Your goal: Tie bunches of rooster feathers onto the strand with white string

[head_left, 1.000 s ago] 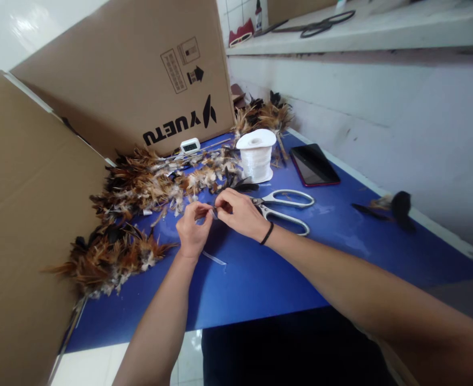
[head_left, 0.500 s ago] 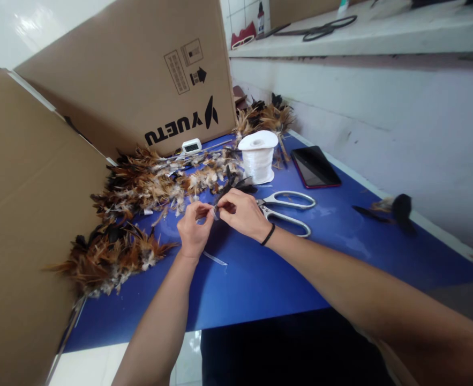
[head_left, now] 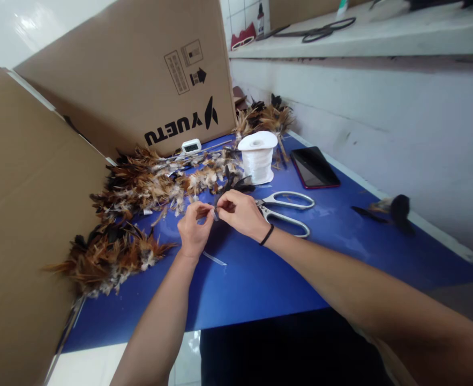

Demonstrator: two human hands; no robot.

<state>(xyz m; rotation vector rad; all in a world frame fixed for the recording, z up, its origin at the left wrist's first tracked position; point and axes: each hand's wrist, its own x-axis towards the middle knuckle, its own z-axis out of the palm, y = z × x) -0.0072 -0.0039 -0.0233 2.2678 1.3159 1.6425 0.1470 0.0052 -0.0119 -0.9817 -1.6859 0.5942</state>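
Over the blue table, my left hand (head_left: 194, 228) and my right hand (head_left: 243, 213) meet fingertip to fingertip, both pinched closed. A small bunch of dark feathers (head_left: 242, 185) fans out beyond my right fingers, which grip its base. A short piece of translucent white ribbon (head_left: 215, 215) shows at my left fingertips, against the feather base; how it is wrapped is too small to tell. Silver-handled scissors (head_left: 290, 199) lie just right of my right hand, their blades hidden behind it. Behind them stands a spool of white ribbon (head_left: 257, 163). A loose ribbon strip (head_left: 214, 259) lies nearer me.
Brown feather bunches (head_left: 111, 257) cover the table's left side, with more feathers (head_left: 274, 118) at the back. Cardboard boxes (head_left: 111, 80) wall the left and rear. A small white digital clock (head_left: 191, 146), a phone (head_left: 315, 167) and loose black feathers (head_left: 399, 212) also lie here.
Almost nothing differs. Both hands keep their pinch in the same place, and the view has shifted very slightly.
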